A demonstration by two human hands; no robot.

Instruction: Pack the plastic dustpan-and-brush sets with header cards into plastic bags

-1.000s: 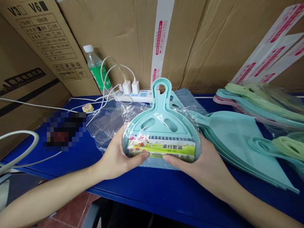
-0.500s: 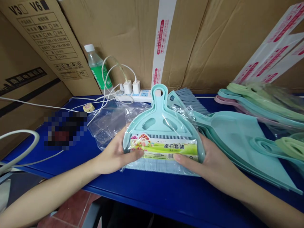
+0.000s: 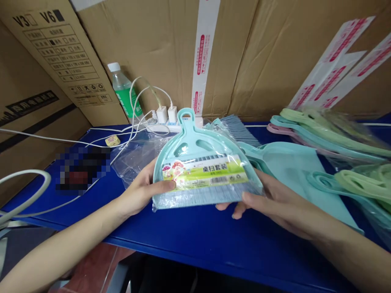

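Between my two hands is a light-blue dustpan and brush set [image 3: 195, 142] in a clear plastic bag, its handle pointing away from me. A printed label [image 3: 204, 173] with mushrooms lies across its middle, and the brush's bristles show below it. My left hand [image 3: 146, 187] grips the left edge, thumb on top near the label. On the lower right corner, my right hand [image 3: 259, 199] is closed with its thumb above and fingertips showing underneath. Just behind the set lie an unwrapped brush [image 3: 240, 129] and, to the right, stacked light-blue dustpans [image 3: 299, 171].
Bagged green, blue and pink sets [image 3: 330, 134] lie at the right. Clear plastic bags [image 3: 137, 152] lie left of centre. Behind are a power strip [image 3: 195, 122] with chargers and cables, a bottle [image 3: 126, 95] and cardboard boxes [image 3: 159, 53]. The blue table's [image 3: 183, 240] front edge is near me.
The bagged set has shifted slightly left and tilted, its lower right side raised. My right hand has slid to the lower corner, and its fingertips now show below.
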